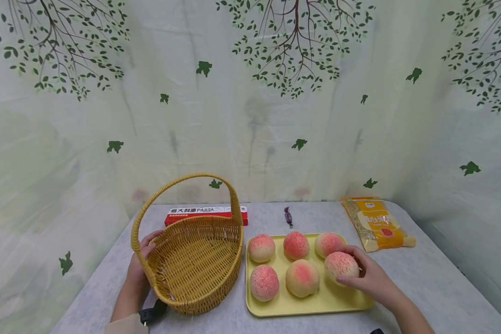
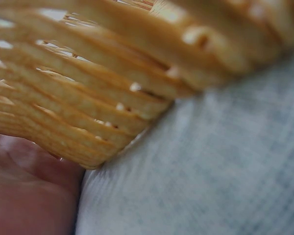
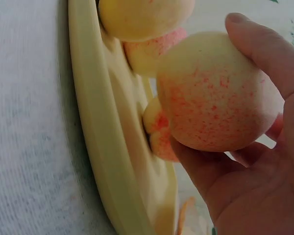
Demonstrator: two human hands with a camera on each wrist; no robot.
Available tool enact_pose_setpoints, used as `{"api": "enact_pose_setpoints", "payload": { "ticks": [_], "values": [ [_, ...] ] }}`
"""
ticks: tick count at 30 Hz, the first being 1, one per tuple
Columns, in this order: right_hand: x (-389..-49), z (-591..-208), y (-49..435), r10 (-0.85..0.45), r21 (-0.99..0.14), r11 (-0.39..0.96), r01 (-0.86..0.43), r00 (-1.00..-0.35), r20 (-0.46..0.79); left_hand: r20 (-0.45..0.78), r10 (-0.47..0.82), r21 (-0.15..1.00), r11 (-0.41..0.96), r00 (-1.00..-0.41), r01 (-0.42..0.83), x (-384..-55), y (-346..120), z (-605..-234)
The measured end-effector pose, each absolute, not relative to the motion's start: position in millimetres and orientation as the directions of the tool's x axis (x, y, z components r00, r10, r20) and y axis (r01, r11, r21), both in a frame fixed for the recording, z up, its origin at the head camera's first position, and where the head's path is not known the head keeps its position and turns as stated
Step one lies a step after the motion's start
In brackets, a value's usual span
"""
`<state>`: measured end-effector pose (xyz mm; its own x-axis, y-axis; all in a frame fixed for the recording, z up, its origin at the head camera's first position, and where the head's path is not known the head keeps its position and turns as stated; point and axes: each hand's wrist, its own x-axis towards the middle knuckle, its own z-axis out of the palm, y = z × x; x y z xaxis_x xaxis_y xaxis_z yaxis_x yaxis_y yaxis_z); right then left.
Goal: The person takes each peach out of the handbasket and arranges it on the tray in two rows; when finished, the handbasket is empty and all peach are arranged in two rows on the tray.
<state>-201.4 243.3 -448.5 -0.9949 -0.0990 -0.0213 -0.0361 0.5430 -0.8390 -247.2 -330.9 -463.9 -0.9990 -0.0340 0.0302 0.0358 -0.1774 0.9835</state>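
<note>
My right hand [image 1: 373, 279] grips a pink-and-cream peach [image 1: 341, 267] between thumb and fingers, at the right end of a yellow tray [image 1: 317, 304]. In the right wrist view this peach [image 3: 215, 93] is held off the tray's floor [image 3: 130, 127]. Several other peaches [image 1: 302, 278] sit on the tray in two rows. On the left, my left hand [image 1: 138, 266] holds the side of a woven basket [image 1: 196, 260], fingers at its rim beside the tall arched handle. Nothing lies inside the basket. Close up, the left wrist view shows the palm [image 2: 29, 191] against the basket's weave [image 2: 78, 93].
Behind the basket lies a red-and-white pasta box [image 1: 206, 212]. A small purple wrapped candy [image 1: 288, 217] is behind the tray, and a yellow-orange food bag [image 1: 377, 222] lies at the back right. A leaf-printed curtain [image 1: 250, 116] hangs behind the grey table [image 1: 438, 283].
</note>
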Motion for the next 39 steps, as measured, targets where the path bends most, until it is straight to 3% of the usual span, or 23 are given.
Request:
{"api": "enact_pose_setpoints", "payload": {
  "ticks": [22,39],
  "values": [
    [-206,-457,251,-0.170,-0.820,0.572,0.009,-0.977,-0.129,0.038,-0.025,0.988,-0.151,-0.999,0.042,-246,-331,-464],
    [-203,-456,260,-0.325,-0.833,0.552,-0.032,-0.928,-0.180,0.047,-0.040,0.988,-0.145,-0.998,0.052,-244,-329,-463]
  ]
}}
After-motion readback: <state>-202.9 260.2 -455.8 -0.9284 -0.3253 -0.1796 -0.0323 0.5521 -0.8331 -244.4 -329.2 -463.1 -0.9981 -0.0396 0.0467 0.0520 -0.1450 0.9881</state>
